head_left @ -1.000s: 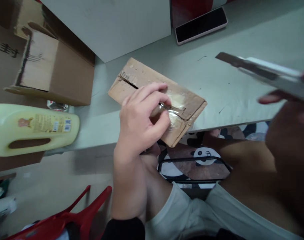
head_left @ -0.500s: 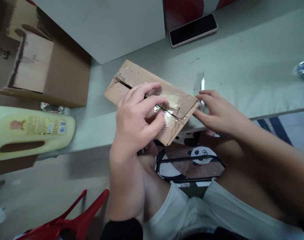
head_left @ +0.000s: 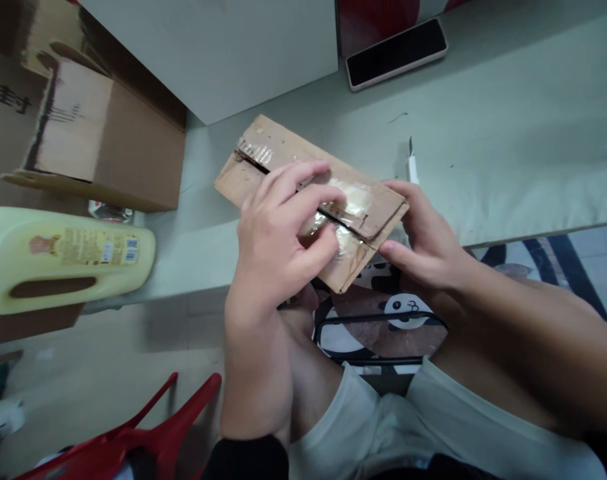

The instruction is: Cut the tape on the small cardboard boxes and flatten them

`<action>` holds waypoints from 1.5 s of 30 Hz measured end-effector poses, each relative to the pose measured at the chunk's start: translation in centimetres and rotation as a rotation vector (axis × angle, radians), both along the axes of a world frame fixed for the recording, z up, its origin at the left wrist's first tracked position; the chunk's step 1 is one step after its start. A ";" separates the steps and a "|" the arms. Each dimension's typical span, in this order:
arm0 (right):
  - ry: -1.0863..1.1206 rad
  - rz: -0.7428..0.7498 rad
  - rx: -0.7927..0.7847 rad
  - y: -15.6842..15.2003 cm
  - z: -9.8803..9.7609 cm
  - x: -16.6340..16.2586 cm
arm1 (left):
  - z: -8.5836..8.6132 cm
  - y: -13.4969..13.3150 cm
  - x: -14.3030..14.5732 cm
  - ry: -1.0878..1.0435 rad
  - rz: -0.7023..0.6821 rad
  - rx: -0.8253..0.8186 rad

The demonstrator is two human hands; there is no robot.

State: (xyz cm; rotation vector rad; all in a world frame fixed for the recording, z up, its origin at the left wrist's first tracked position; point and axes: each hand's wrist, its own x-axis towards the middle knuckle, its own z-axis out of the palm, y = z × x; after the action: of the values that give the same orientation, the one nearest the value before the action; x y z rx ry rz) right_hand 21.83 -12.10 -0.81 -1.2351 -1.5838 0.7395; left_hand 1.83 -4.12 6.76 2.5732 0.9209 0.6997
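A flat cardboard box [head_left: 310, 200] lies at the near edge of the counter [head_left: 508, 133], its near corner hanging past that edge. The left hand [head_left: 283, 237] rests on top of the box, fingers curled and pressing on the clear tape [head_left: 346, 223] over the split seam. The right hand [head_left: 423, 237] clasps the box's right end, thumb under the overhanging corner. A utility knife [head_left: 411, 163] lies on the counter just behind the box's right end, blade pointing away. A phone [head_left: 397, 52] sits well behind the box, and a yellow jug [head_left: 58, 257] lies far to its left. The overhang could let the box tip off if the grip slackens, and a hand drawn back carelessly could brush the exposed blade.
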 end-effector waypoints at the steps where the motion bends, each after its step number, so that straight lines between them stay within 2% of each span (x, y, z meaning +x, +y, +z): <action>1: 0.011 -0.008 -0.015 0.1 -0.2 -0.2 | 0.0 0.0 0.1 -0.030 0.000 0.001; 10: 0.074 -0.049 -0.118 0.3 0.5 -0.9 | -0.2 0.1 0.3 -0.133 0.004 0.004; 17: 0.090 -0.050 -0.071 0.3 0.3 -0.8 | -0.6 0.4 0.3 -0.176 -0.006 0.025; 29: 0.081 -0.033 -0.059 0.3 0.3 -0.9 | -1.0 1.0 -0.3 -0.061 -0.092 0.113; 35: 0.064 -0.025 -0.129 0.3 0.2 -0.7 | -0.7 0.6 -0.1 -0.083 -0.087 0.129; 38: 0.061 -0.019 -0.100 0.3 0.2 -0.7 | -0.5 0.5 0.0 -0.071 -0.109 0.139; 42: 0.081 -0.013 -0.051 0.3 0.3 -0.8 | -0.5 0.6 0.1 -0.040 -0.068 0.107; 45: 0.086 -0.015 -0.075 0.3 0.4 -0.8 | -0.7 0.7 0.1 -0.076 -0.081 0.104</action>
State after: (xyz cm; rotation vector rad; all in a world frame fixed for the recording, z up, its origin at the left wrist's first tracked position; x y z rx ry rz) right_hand 21.05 -11.77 -0.42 -1.2516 -1.4865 0.8383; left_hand 1.94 -3.45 6.09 2.6369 0.7707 0.8366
